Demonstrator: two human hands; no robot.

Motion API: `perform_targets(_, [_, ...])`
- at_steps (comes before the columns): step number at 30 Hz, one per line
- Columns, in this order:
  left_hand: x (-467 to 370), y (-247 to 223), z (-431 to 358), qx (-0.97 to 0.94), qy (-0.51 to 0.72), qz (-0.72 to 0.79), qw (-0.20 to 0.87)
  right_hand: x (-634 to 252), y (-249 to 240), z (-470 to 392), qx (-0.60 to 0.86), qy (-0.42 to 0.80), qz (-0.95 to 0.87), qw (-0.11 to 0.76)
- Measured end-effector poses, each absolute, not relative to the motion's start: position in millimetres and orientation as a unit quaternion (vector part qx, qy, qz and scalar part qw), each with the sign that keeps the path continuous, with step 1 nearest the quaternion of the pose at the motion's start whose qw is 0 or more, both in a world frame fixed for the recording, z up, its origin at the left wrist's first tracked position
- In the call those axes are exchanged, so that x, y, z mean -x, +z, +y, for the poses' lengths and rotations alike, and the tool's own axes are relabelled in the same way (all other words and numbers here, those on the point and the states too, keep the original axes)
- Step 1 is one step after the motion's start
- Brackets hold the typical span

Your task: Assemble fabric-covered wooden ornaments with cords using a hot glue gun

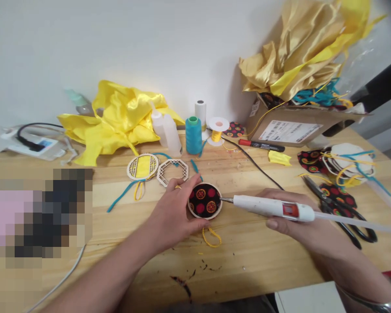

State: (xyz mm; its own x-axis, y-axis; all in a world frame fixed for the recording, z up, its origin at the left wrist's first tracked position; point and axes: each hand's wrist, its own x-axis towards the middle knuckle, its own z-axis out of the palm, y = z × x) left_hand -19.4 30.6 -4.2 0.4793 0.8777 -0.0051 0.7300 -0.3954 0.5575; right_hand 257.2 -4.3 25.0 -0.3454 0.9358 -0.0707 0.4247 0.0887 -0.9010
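My left hand (179, 208) grips the left rim of a round wooden frame filled with dark fabric (204, 201) patterned in red and orange circles. A yellow cord loop (212, 238) trails from the frame's near edge onto the table. In my right hand (289, 226) is a white hot glue gun (263, 206), its fingers wrapped underneath. The metal nozzle meets the right edge of the fabric disc, and a clear glue stick sticks out of the gun's back. Beyond my left hand lie an octagonal lattice frame (173, 172) and a round lattice frame with yellow fabric (142, 167).
Black-handled scissors (337, 208) lie at right, near a stack of pale frames (348, 161). Behind stand a teal thread cone (193, 135), white bottles (172, 134) and a yellow cord spool (217, 135). A cardboard box (286, 124) holds fabric; a black cable (252, 161) crosses the table.
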Motion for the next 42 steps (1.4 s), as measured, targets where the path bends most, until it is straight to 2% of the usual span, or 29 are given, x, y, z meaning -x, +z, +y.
perform_targets(11, [17, -4, 31, -0.819, 0.16, 0.489, 0.255, -256, 18, -3, 0.509, 0.426, -0.674, 0.324])
perform_targets(29, [19, -3, 30, -0.811, 0.156, 0.495, 0.272, -250, 22, -1, 0.546, 0.437, -0.65, 0.297])
perform_targets(42, [20, -6, 29, -0.816, 0.168, 0.482, 0.271, -246, 27, 9, 0.552, 0.381, -0.679, 0.298])
